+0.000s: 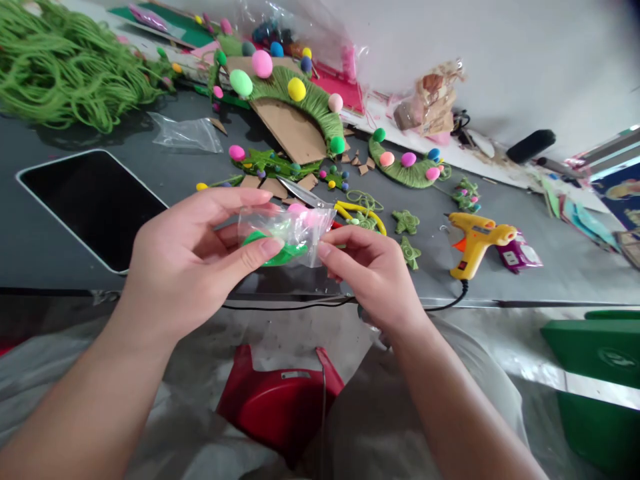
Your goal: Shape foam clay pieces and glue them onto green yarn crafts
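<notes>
Both hands hold a small clear zip bag (320,233) above the table's front edge. Green material and pale green and pink pieces show through its plastic. My left hand (200,253) grips the bag's left part, thumb in front and fingers behind. At the bag's right end, my right hand (373,267) pinches the edge between thumb and forefinger. Just behind lie scissors with yellow handles (383,223), partly hidden by the bag. Past them is a crescent wrapped in green yarn (317,110), dotted with coloured pompoms.
A tablet (90,203) lies at left, below a heap of green yarn (70,67). A yellow glue gun (475,243) rests at right beside a purple packet (520,253). Small green yarn stars (406,222) and a smaller crescent (405,170) lie between. A red stool (283,400) stands below.
</notes>
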Tool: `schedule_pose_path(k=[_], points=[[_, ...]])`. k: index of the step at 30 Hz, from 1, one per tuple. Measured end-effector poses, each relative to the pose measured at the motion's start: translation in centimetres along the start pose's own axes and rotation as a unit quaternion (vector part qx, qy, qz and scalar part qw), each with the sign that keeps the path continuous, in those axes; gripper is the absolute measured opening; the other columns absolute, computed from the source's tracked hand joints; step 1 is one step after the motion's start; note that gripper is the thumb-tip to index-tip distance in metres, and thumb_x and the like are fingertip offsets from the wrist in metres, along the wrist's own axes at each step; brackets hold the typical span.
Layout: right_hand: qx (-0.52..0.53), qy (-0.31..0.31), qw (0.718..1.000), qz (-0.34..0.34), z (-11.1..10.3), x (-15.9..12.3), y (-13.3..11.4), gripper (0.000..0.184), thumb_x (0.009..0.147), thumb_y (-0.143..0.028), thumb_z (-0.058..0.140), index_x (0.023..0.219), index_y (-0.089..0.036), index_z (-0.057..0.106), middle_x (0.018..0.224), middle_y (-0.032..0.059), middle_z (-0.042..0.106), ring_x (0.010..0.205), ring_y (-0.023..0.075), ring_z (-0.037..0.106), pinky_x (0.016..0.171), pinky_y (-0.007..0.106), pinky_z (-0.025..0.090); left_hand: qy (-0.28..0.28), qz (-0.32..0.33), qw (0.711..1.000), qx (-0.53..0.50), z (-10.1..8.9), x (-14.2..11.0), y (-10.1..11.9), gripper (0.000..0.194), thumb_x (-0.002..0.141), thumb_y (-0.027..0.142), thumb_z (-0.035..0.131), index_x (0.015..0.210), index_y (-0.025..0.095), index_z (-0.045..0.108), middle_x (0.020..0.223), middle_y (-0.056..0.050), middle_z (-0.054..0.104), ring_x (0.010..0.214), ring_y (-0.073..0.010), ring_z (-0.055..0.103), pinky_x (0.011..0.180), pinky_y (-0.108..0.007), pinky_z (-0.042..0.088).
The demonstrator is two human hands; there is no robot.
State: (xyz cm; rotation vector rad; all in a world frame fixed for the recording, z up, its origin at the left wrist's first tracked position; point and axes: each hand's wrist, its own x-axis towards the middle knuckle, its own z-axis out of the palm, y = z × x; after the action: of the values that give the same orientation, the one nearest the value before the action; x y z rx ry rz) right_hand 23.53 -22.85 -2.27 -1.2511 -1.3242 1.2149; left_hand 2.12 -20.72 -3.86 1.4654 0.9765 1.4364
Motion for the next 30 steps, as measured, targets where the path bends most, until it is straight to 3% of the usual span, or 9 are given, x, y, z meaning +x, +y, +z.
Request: schedule_pose_path(k=[4,8,13,19,25,30], points=[[0.046,-0.029,0.998,0.014,-0.3,0.0,0.2,0.023,0.082,-0.034,0.089,0.095,-0.021,0.075,0.087,0.0008,0.075,0.072,0.0122,0.068,0.068,0.027,0.062,-0.001,0.018,1.000,0.016,0.7,0.3,0.6,0.046,0.077,0.006,0.090,0.118,0.024,0.081,0.113,-0.002,0.083,0.102,-0.0169,0.080,0.085,-0.020,0.069],[0.081,-0.052,0.995,0.033,-0.1,0.0,0.1,0.033,0.079,-0.043,0.093,0.096,-0.021,0.075,0.088,0.0013,0.076,0.076,0.0140,0.072,0.074,0.030,0.067,-0.001,0.025,0.999,0.027,1.1,0.2,0.5,0.053,0.078,0.005,0.088,0.125,0.025,0.076,0.109,-0.002,0.083,0.103,-0.0186,0.080,0.082,-0.022,0.071],[0.067,-0.037,0.996,0.037,0.3,0.0,0.2,0.029,0.081,-0.041,0.091,0.088,-0.019,0.075,0.078,-0.0011,0.072,0.069,0.0118,0.070,0.067,0.025,0.065,0.030,0.014,0.995,0.098,1.3,-0.2,0.3,0.050,0.079,0.009,0.089,0.126,0.021,0.075,0.109,-0.003,0.082,0.094,-0.0162,0.081,0.080,-0.021,0.070],[0.000,0.019,1.000,0.013,-0.1,0.1,0.1,0.020,0.086,-0.031,0.084,0.079,-0.019,0.069,0.067,-0.0036,0.067,0.060,0.0097,0.065,0.057,0.023,0.058,0.032,-0.006,0.998,0.055,1.6,0.4,0.4,0.047,0.079,0.010,0.090,0.121,0.024,0.077,0.102,-0.001,0.083,0.094,-0.0155,0.080,0.077,-0.018,0.068],[-0.051,0.087,0.992,-0.079,0.2,-0.5,0.2,0.019,0.084,-0.026,0.087,0.085,-0.022,0.069,0.082,-0.0016,0.070,0.070,0.0113,0.065,0.063,0.026,0.056,0.058,-0.076,0.994,-0.054,2.0,1.0,-0.8,0.041,0.074,0.006,0.090,0.111,0.022,0.081,0.097,-0.002,0.082,0.094,-0.0150,0.080,0.077,-0.016,0.067],[-0.108,0.059,0.977,-0.175,0.1,-0.8,0.6,0.010,0.088,-0.023,0.085,0.088,-0.022,0.076,0.086,-0.0004,0.071,0.078,0.0131,0.065,0.067,0.028,0.056,0.048,-0.084,0.992,-0.079,2.2,0.7,-1.0,0.040,0.075,0.009,0.091,0.111,0.022,0.081,0.105,-0.002,0.082,0.093,-0.0121,0.079,0.077,-0.013,0.064]])
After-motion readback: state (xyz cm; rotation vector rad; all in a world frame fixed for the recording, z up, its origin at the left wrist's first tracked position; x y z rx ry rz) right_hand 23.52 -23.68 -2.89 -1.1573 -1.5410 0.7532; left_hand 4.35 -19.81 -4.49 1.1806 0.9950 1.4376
